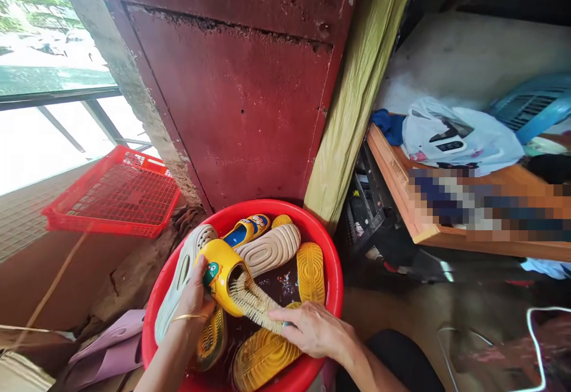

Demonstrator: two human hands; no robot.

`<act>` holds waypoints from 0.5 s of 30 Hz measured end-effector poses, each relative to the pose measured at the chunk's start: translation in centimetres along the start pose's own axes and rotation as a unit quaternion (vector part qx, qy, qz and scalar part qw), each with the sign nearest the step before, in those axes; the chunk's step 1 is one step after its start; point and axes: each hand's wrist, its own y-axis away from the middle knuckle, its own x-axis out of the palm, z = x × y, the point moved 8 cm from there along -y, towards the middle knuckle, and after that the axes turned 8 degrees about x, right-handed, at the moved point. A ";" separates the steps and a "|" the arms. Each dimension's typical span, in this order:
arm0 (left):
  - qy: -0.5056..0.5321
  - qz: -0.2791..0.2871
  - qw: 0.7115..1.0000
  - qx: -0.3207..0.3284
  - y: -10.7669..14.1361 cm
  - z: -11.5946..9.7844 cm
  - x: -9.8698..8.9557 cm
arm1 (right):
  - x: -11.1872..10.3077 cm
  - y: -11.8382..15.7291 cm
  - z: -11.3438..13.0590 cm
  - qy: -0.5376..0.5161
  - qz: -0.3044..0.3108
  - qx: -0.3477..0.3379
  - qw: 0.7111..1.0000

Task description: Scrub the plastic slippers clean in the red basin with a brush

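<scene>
My left hand (195, 297) grips a yellow slipper (218, 270) with a green cartoon figure on its upper. In my right hand (314, 328) is a brush (256, 300) with pale bristles, its far end inside the slipper's opening. Both hands are over a red basin (332, 261) of dark water. Around them in the basin lie a white clog (178, 285), a pale shoe with its sole up (272, 249), a yellow-and-blue slipper (243, 234) and several yellow slippers, including one sole up (266, 359) below my right hand.
Left of the basin are purple slippers (109, 350) and a red plastic crate (116, 193). Behind it stands a dark red door (241, 112) beside a yellow-green curtain (357, 106). To the right, a wooden table (423, 225) bears a white plastic bag (459, 133).
</scene>
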 end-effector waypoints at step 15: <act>-0.097 0.143 0.980 -0.097 3.0 4.9 2.6 | 5.4 -6.4 2.1 -0.332 -0.046 0.077 0.939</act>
